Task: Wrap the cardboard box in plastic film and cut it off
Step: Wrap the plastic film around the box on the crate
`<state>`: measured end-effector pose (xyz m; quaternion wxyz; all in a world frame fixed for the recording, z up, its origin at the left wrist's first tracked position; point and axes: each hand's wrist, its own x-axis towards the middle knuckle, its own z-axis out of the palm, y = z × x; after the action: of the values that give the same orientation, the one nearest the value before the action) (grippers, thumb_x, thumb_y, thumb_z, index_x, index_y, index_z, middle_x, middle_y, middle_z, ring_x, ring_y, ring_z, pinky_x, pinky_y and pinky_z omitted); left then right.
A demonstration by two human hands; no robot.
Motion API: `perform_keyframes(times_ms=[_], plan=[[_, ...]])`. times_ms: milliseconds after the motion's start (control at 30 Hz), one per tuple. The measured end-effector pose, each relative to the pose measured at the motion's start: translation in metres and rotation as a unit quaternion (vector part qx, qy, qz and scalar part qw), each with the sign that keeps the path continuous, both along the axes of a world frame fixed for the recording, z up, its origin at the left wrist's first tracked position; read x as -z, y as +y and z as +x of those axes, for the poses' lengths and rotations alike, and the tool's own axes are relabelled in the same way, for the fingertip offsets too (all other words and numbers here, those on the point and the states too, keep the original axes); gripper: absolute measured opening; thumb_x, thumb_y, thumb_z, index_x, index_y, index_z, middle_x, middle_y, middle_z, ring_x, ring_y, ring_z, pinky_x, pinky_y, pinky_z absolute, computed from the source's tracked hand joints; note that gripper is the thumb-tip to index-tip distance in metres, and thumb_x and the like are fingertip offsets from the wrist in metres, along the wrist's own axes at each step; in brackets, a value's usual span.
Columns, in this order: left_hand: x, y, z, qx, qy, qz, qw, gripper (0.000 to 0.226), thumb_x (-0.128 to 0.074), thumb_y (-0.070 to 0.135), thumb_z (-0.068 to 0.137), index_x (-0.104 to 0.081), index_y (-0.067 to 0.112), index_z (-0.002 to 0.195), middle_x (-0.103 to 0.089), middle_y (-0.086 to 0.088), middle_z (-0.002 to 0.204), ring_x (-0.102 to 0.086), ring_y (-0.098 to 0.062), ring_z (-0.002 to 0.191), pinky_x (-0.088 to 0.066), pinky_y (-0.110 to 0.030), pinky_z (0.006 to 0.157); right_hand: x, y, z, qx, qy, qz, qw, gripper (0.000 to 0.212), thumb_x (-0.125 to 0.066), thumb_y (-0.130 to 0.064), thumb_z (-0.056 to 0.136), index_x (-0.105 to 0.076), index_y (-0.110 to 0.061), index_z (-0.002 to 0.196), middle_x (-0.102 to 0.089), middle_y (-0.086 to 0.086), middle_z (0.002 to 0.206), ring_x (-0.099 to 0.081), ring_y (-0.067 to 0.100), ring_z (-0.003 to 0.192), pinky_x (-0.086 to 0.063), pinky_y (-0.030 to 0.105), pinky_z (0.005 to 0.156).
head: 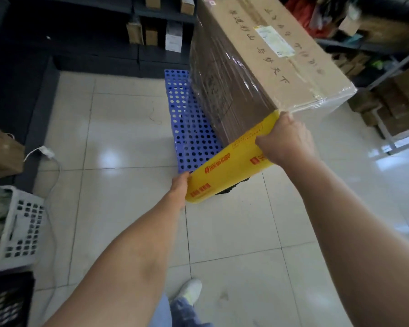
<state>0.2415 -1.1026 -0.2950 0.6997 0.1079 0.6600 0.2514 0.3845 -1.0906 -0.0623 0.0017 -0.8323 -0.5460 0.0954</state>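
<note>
A large cardboard box (265, 43) with handwritten characters and a label stands on a blue perforated pallet (187, 119). Clear plastic film (224, 74) covers its left side and near corner. A long yellow film dispenser box (229, 161) lies slanted against the box's near corner. My right hand (286, 140) grips its upper end, right at the corner. My left hand (181, 187) holds its lower end, with most of the fingers hidden behind it.
Dark shelves (151, 27) with small cartons line the back. A white plastic crate (21, 227) and a cable (47, 154) lie at the left. Metal racking (387, 74) with stacked boxes stands at the right. My shoe (190, 291) is on the tiled floor.
</note>
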Motion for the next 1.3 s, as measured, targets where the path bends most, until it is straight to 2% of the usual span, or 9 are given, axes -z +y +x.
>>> perform_keyframes(times_ms=[100, 233, 400, 667, 767, 967, 1067, 1200, 1300], plan=[[-0.004, -0.003, 0.011, -0.010, 0.015, -0.002, 1.000, 0.040, -0.054, 0.035, 0.093, -0.044, 0.015, 0.126, -0.052, -0.008, 0.108, -0.052, -0.020, 0.082, -0.043, -0.031, 0.067, -0.001, 0.000, 0.010, 0.024, -0.003, -0.012, 1.000, 0.044, -0.057, -0.025, 0.091, -0.044, -0.001, 0.125, -0.055, 0.017, 0.122, -0.051, 0.035, 0.116, -0.034, 0.032, 0.076], [0.007, -0.006, 0.032, 0.016, 0.029, -0.015, 0.999, 0.054, -0.057, 0.047, 0.088, -0.045, 0.015, 0.130, -0.055, -0.010, 0.123, -0.053, -0.030, 0.109, -0.042, -0.043, 0.097, 0.005, -0.005, 0.017, 0.046, 0.006, -0.009, 0.999, 0.056, -0.059, -0.048, 0.088, -0.049, -0.005, 0.121, -0.056, 0.015, 0.119, -0.051, 0.035, 0.115, -0.037, 0.036, 0.076], [0.007, -0.017, 0.056, 0.030, -0.024, -0.050, 0.998, 0.048, -0.037, 0.048, 0.094, -0.045, 0.021, 0.133, -0.051, -0.010, 0.133, -0.047, -0.028, 0.121, -0.034, -0.045, 0.093, 0.015, -0.013, 0.037, 0.022, 0.017, -0.023, 0.999, 0.045, -0.058, -0.036, 0.081, -0.049, -0.007, 0.115, -0.057, 0.015, 0.114, -0.053, 0.036, 0.109, -0.038, 0.035, 0.075], [0.010, -0.023, 0.091, -0.012, 0.031, -0.047, 0.998, 0.060, -0.050, 0.047, 0.093, -0.027, 0.016, 0.140, -0.034, -0.014, 0.145, -0.036, -0.034, 0.131, -0.033, -0.049, 0.104, 0.014, -0.013, 0.075, 0.012, 0.004, -0.027, 1.000, 0.058, -0.056, -0.047, 0.090, -0.046, -0.003, 0.127, -0.053, 0.017, 0.126, -0.050, 0.035, 0.118, -0.042, 0.038, 0.088], [0.011, -0.029, 0.113, -0.035, 0.014, -0.042, 0.998, 0.056, -0.046, 0.048, 0.093, -0.032, 0.022, 0.140, -0.037, -0.011, 0.144, -0.037, -0.033, 0.130, -0.031, -0.051, 0.104, 0.015, -0.016, 0.098, -0.015, 0.024, -0.025, 0.999, 0.060, -0.057, -0.052, 0.087, -0.047, -0.004, 0.123, -0.055, 0.017, 0.123, -0.051, 0.036, 0.116, -0.043, 0.039, 0.085], [0.015, -0.039, 0.159, -0.104, 0.004, -0.016, 0.994, 0.056, -0.053, 0.046, 0.091, -0.034, 0.022, 0.137, -0.036, -0.008, 0.145, -0.037, -0.032, 0.130, -0.030, -0.053, 0.104, 0.018, -0.015, 0.150, -0.085, 0.023, -0.034, 0.996, 0.051, -0.056, -0.031, 0.089, -0.040, -0.004, 0.128, -0.053, 0.017, 0.124, -0.050, 0.036, 0.116, -0.042, 0.037, 0.086], [0.016, -0.044, 0.174, -0.130, 0.021, -0.008, 0.991, 0.060, -0.052, 0.047, 0.092, -0.029, 0.018, 0.139, -0.038, -0.011, 0.140, -0.041, -0.030, 0.124, -0.035, -0.048, 0.099, 0.020, -0.009, 0.164, -0.095, 0.020, -0.023, 0.995, 0.055, -0.058, -0.040, 0.090, -0.044, -0.003, 0.127, -0.060, 0.016, 0.119, -0.055, 0.034, 0.113, -0.044, 0.037, 0.080], [0.015, -0.049, 0.187, -0.129, 0.006, -0.015, 0.991, 0.042, -0.040, 0.036, 0.096, -0.042, 0.019, 0.135, -0.045, -0.008, 0.117, -0.042, -0.022, 0.101, -0.033, -0.037, 0.083, 0.023, -0.005, 0.173, -0.102, 0.018, -0.025, 0.994, 0.060, -0.058, -0.047, 0.089, -0.044, -0.004, 0.127, -0.056, 0.016, 0.122, -0.052, 0.034, 0.115, -0.046, 0.039, 0.083], [0.011, -0.042, 0.198, -0.120, -0.006, -0.028, 0.992, 0.044, -0.043, 0.038, 0.094, -0.040, 0.024, 0.136, -0.045, -0.009, 0.132, -0.043, -0.024, 0.106, -0.033, -0.039, 0.085, 0.023, 0.004, 0.182, -0.107, 0.016, -0.040, 0.993, 0.066, -0.059, -0.048, 0.087, -0.039, -0.004, 0.131, -0.054, 0.016, 0.123, -0.050, 0.035, 0.116, -0.044, 0.039, 0.082]])
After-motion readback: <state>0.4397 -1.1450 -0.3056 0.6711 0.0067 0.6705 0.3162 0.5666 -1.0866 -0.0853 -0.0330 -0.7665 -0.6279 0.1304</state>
